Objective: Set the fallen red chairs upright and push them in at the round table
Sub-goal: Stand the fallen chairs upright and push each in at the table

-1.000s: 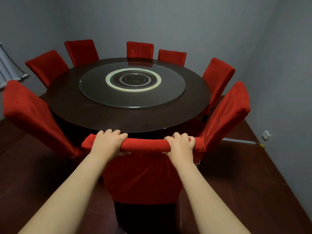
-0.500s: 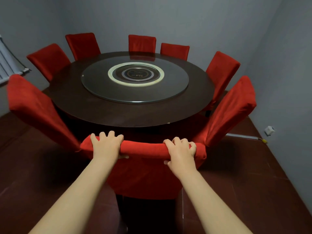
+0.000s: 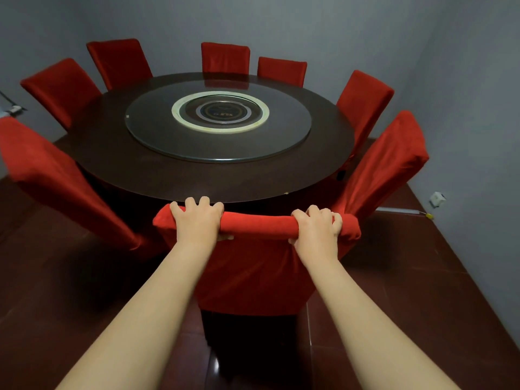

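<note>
Our left grip (image 3: 198,220) and right grip (image 3: 316,228) sit atop the near chair (image 3: 253,271), the desk (image 3: 118,164) just beyond them, a turntable (image 3: 157,130) on it. A left chair (image 3: 56,178) and a right chair (image 3: 388,170) flank the grips; five far chairs (image 3: 225,57) ring the desk behind.

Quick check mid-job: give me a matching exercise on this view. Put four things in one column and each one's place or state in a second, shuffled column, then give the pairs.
Things
1. left hand
2. glass turntable
3. white box
4. nearest chair

Places or states
A. low by the right wall
B. in the middle of the round table
C. grips the left part of a chair's top edge
D. upright at the table's near edge, held by both hands

Pairs: 1-C, 2-B, 3-A, 4-D
</note>
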